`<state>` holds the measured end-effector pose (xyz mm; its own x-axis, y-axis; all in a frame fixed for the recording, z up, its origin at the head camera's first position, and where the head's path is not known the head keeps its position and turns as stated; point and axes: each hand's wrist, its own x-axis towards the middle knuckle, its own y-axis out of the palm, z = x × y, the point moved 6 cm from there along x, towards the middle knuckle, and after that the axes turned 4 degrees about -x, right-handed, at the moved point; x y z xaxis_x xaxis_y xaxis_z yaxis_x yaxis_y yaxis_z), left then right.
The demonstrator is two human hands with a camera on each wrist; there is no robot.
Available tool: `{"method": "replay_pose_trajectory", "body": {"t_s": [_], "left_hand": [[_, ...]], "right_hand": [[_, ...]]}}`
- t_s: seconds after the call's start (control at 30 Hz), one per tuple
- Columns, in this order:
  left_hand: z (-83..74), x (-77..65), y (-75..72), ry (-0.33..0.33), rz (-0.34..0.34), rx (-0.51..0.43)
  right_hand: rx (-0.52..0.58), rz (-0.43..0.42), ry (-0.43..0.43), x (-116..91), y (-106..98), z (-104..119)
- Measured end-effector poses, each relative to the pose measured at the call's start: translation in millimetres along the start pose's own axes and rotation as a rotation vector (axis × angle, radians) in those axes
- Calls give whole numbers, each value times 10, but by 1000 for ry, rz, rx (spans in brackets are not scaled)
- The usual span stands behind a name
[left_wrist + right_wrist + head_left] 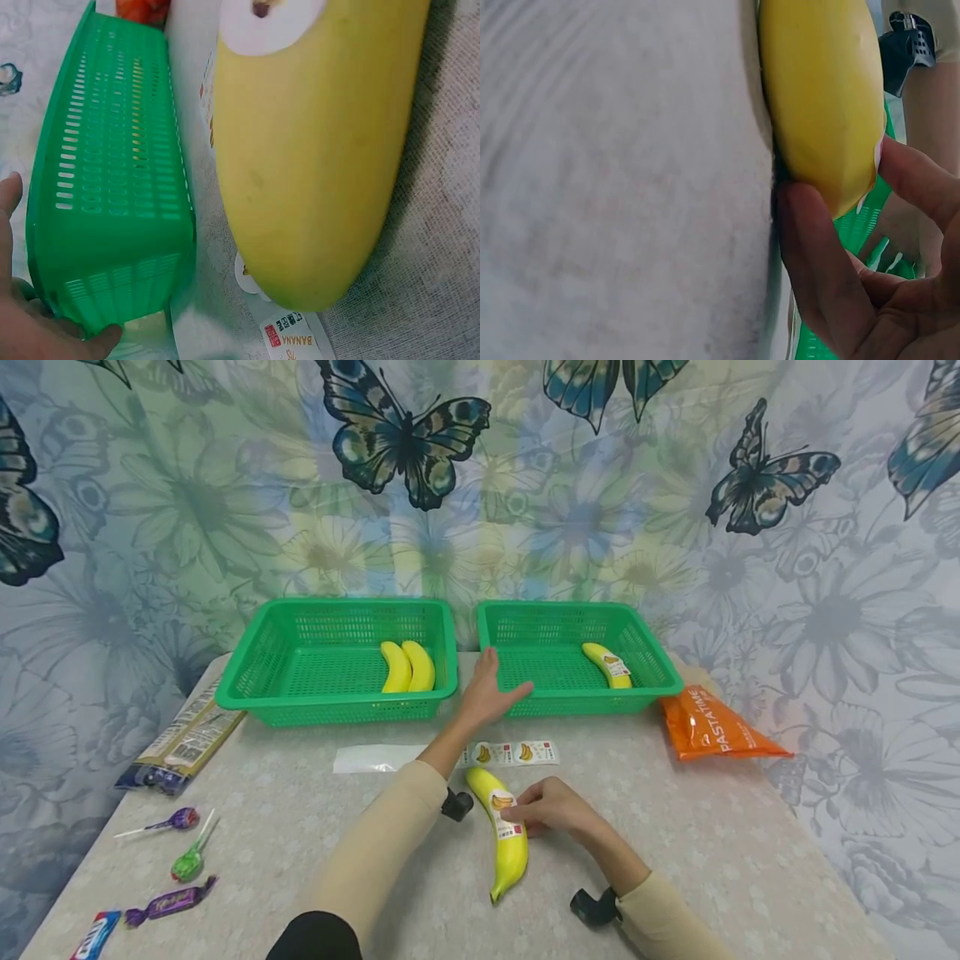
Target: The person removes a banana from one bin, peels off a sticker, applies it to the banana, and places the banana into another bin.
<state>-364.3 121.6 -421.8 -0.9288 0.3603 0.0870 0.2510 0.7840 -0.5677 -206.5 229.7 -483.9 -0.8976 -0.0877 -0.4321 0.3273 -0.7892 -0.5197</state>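
Note:
A yellow banana (510, 860) with a white banana-picture label (507, 814) lies on the table in front of me. My right hand (558, 810) holds it from the right, thumb on the label and fingers along the lower side, as the right wrist view (900, 300) shows. My left hand (483, 697) reaches forward to the near left corner of the right green basket (585, 702). Its fingers are extended and its thumb spread; whether it touches the rim is unclear. That basket contains one labelled banana (607, 664). Behind the left forearm lies a label strip (517, 753).
Two bananas without visible labels (408, 667) lie in the left green basket (337, 714). An orange packet (712, 727) sits at the right, a long packet (183, 743) at the left. Lollipops (187, 860) and wrapped sweets (172, 902) lie near the left edge.

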Motion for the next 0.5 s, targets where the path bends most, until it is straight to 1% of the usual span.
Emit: {"method": "replay_pose_trajectory", "body": {"t_s": [0.23, 0.37, 0.5], "left_hand": [[7, 42, 47, 7, -7, 66], [19, 54, 75, -6, 7, 118], [10, 66, 63, -16, 10, 137]], "right_hand": [[8, -24, 17, -20, 11, 9], [11, -37, -8, -45, -30, 36], [19, -53, -35, -69, -124, 61]]}}
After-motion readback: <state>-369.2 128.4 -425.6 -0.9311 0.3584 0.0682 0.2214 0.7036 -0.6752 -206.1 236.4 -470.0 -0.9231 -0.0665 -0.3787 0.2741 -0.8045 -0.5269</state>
